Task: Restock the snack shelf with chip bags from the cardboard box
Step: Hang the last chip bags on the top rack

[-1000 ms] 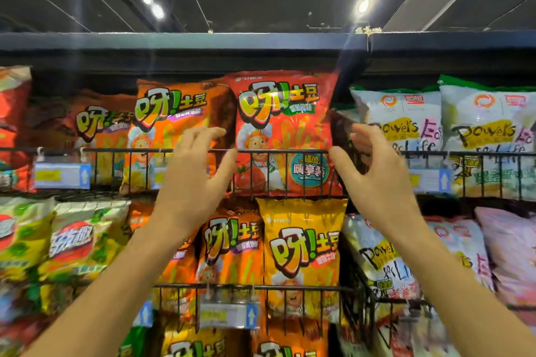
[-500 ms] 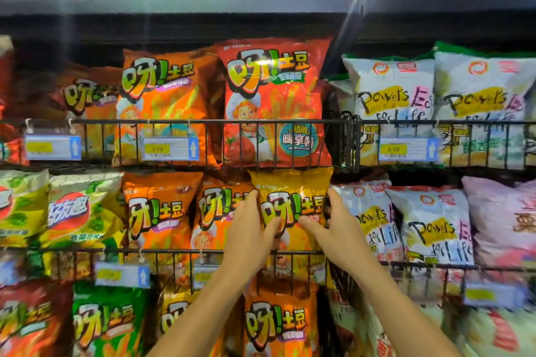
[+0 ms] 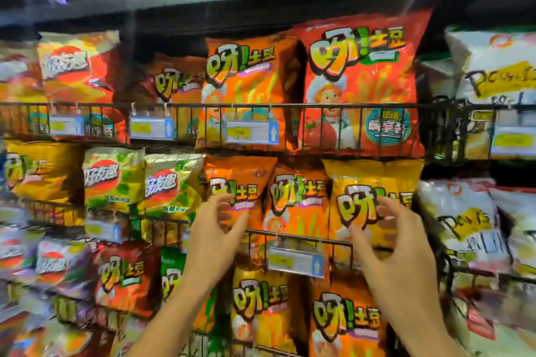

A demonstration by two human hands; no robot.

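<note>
At centre the row is packed with chip bags point(image 3: 295, 206) and barred low by a wire rail point(image 3: 304, 237); open room is left above the white bags point(image 3: 455, 211), right.

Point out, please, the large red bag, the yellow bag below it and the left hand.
large red bag point(image 3: 362, 78): head view, upper front panel.
yellow bag point(image 3: 362, 177): head view, plain top panel.
left hand point(image 3: 213, 236): head view, back of hand.

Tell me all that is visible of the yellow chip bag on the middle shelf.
The yellow chip bag is glossy, puffed plastic with a crimped top and big green-yellow lettering. It stands upright behind the black wire rail, against an orange bag beside it. The right hand, fingers spread, is before its lower part; contact is unclear.
</note>
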